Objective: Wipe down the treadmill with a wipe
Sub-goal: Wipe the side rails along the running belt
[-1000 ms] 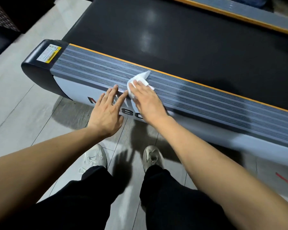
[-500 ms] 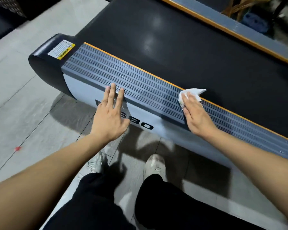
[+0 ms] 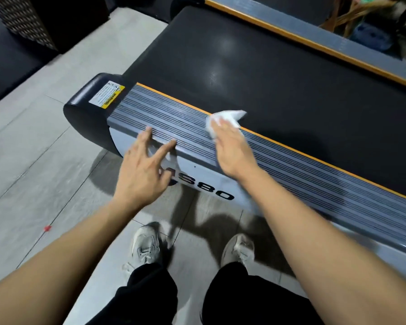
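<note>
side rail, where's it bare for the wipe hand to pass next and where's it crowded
Free: the ribbed side rail to the right of the right hand, between orange edge strip and grey side panel. A shorter patch lies between the warning label and the left hand. Crowded: mid-rail, where both hands and the wipe sit close.

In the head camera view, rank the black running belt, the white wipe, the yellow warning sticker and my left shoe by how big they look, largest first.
1. black running belt, by far the largest.
2. left shoe.
3 and 4. white wipe and yellow warning sticker look about alike; the right hand covers part of the wipe, so no ranking.
</note>
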A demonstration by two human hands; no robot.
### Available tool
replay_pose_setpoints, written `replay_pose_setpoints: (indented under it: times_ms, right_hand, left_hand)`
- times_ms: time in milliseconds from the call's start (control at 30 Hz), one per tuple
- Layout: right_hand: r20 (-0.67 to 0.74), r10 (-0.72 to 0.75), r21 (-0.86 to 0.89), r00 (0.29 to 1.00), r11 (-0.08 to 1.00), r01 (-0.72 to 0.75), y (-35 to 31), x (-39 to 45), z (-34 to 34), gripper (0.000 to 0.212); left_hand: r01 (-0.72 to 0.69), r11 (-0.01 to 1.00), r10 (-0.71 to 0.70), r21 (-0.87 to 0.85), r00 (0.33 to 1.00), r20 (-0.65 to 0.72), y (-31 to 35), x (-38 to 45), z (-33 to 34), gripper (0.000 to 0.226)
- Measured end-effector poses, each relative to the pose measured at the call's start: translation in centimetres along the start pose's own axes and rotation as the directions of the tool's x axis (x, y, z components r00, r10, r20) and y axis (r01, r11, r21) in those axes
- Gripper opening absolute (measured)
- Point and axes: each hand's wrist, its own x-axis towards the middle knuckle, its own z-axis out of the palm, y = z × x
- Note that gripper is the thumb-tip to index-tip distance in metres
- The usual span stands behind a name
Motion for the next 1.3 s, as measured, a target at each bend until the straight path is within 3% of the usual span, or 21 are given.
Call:
replay_pose_setpoints:
  times_ms: [67,167,233,367,433,533,667,833,933,1000,1133,1200,1300]
  right_hand:
    - [-0.129,0.155,0.020,0.979,0.988,-0.154,2.7,-4.1,-0.4,0.040]
    - [-0.164,0.407,0.043,0.899,0.913,-0.406,4.8,-7.4,-0.2,0.044]
    - [-0.167,0.465,0.029,0.869,0.884,-0.467,4.2,-6.0,0.3,0.051]
    - [-0.060,0.153,0.016,0.986,0.988,-0.153,-1.3,0.6,2.0,0.045]
    - [-0.023,0.020,0.026,1.000,0.999,-0.020,-4.8,3.0,2.5,0.040]
    - [0.023,-0.031,0.064,0.999,0.998,0.030,-6.8,3.1,3.6,0.050]
    - [-0.015,-0.097,0.049,0.995,0.994,0.097,-4.2,-4.2,3.2,0.052]
    - [-0.120,0.053,0.013,0.991,0.999,-0.052,-0.9,-10.5,2.7,0.054]
    - [-0.174,0.050,-0.001,0.983,0.999,-0.051,-2.4,-8.2,3.9,0.051]
    - [-0.152,-0.010,-0.020,0.988,1.000,0.007,-4.4,-5.6,5.0,0.060]
    - [-0.042,-0.125,-0.004,0.991,0.992,0.125,-9.5,1.1,6.5,0.072]
    - [0.019,-0.186,-0.001,0.982,0.983,0.186,-12.5,4.3,7.1,0.073]
    - [0.094,-0.253,-0.025,0.963,0.966,0.256,-16.1,8.5,8.2,0.064]
  left_hand:
    - [-0.014,0.999,0.016,-0.043,0.999,0.045,-1.5,0.3,-0.4,0.082]
    - [-0.066,0.994,0.074,-0.086,0.993,0.094,-2.6,0.1,-0.3,0.090]
    - [-0.064,0.992,0.076,-0.109,0.991,0.108,-2.6,0.2,-0.4,0.094]
    - [-0.061,0.993,0.072,-0.105,0.992,0.108,-2.5,0.4,-0.3,0.093]
    - [-0.057,0.994,0.067,-0.096,0.992,0.106,-2.5,0.4,-0.2,0.094]
    - [-0.063,0.994,0.072,-0.088,0.992,0.107,-2.7,0.5,-0.2,0.093]
    - [-0.065,0.996,0.073,-0.066,0.990,0.120,-2.7,0.5,-0.2,0.097]
    - [-0.060,0.991,0.069,-0.121,0.995,0.070,-2.5,0.1,0.0,0.088]
    - [-0.051,0.984,0.059,-0.170,0.997,0.042,-2.6,0.0,-0.4,0.092]
    - [-0.003,0.990,0.003,-0.138,1.000,-0.004,-3.1,-0.1,-0.7,0.092]
    - [0.265,0.959,-0.275,-0.102,0.956,-0.104,-5.9,-0.5,-1.1,0.089]
    - [0.338,0.933,-0.350,-0.120,0.932,-0.097,-7.8,-0.9,-1.5,0.083]
    - [0.314,0.945,-0.320,-0.090,0.945,-0.067,-10.0,-1.6,-1.9,0.077]
